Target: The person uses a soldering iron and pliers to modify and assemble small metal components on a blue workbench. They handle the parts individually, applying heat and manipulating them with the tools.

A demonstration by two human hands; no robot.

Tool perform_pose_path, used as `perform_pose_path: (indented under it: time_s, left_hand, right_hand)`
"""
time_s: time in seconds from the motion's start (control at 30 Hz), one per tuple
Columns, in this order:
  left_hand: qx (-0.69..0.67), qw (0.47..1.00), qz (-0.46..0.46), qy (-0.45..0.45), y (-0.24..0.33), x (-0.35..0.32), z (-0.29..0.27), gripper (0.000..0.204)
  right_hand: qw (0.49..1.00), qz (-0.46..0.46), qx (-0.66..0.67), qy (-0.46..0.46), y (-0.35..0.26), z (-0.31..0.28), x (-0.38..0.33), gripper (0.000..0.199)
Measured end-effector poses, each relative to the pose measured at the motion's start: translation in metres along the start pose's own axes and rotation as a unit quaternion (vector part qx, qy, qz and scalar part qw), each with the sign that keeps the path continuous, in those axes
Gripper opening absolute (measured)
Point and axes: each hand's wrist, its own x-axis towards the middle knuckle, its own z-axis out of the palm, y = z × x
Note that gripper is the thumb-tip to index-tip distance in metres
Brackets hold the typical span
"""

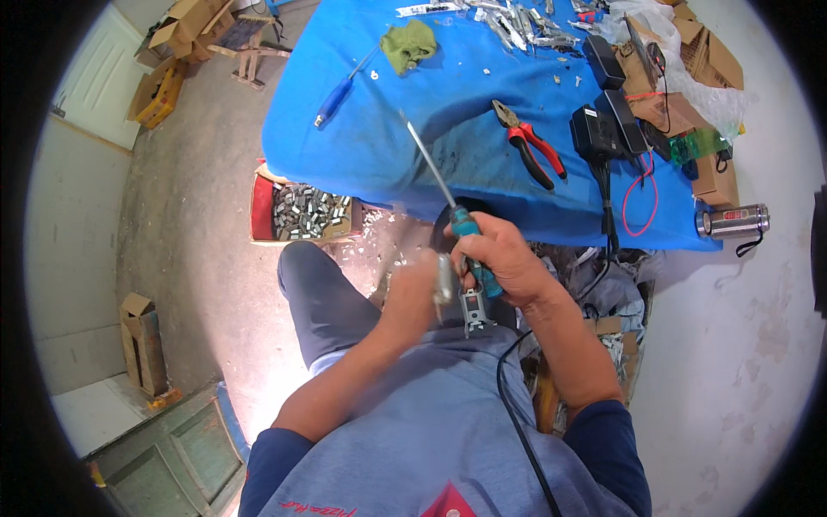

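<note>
My right hand [508,258] is closed round the teal handle of a long screwdriver [428,159], whose shaft points up and left over the table edge. Just below that hand is a silvery metal bracket-like part [474,310] with holes; what holds it is hard to see. My left hand [412,289], smeared by motion, is curled at a blurred rounded silvery metal piece [444,277], close to the screwdriver handle. Both hands are above my lap. Red-handled pliers [530,148] lie on the blue-covered table [345,164] beyond my right hand.
On the table lie a blue-handled screwdriver [334,102], a green cloth [407,46], several metal parts [525,28] and black power adapters [594,133]. A steel flask [732,221] is at the right. An open box [260,207] of small parts stands left of my knee. A black cable [508,396] crosses my shirt.
</note>
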Motion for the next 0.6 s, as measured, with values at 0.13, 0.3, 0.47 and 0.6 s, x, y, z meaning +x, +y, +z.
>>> perform_pose_path:
  time_s: [0.13, 0.3, 0.47, 0.6]
  left_hand:
    - [0.045, 0.997, 0.024, 0.064, -0.034, 0.007, 0.007, 0.05]
    - [-0.235, 0.964, -0.121, -0.013, -0.009, 0.004, -0.006, 0.045]
    - [-0.36, 0.915, -0.175, -0.048, 0.008, 0.009, -0.006, 0.057]
    - [-0.439, 0.876, -0.162, -0.114, -0.005, 0.011, -0.006, 0.059]
  right_hand:
    - [1.0, -0.014, 0.02, 0.002, -0.01, 0.006, -0.003, 0.032]
    - [0.998, -0.035, 0.009, 0.05, -0.014, -0.001, -0.001, 0.031]
    - [0.985, -0.103, 0.061, 0.124, -0.024, -0.027, 0.013, 0.03]
    - [0.977, -0.135, 0.094, 0.139, -0.026, -0.039, 0.023, 0.032]
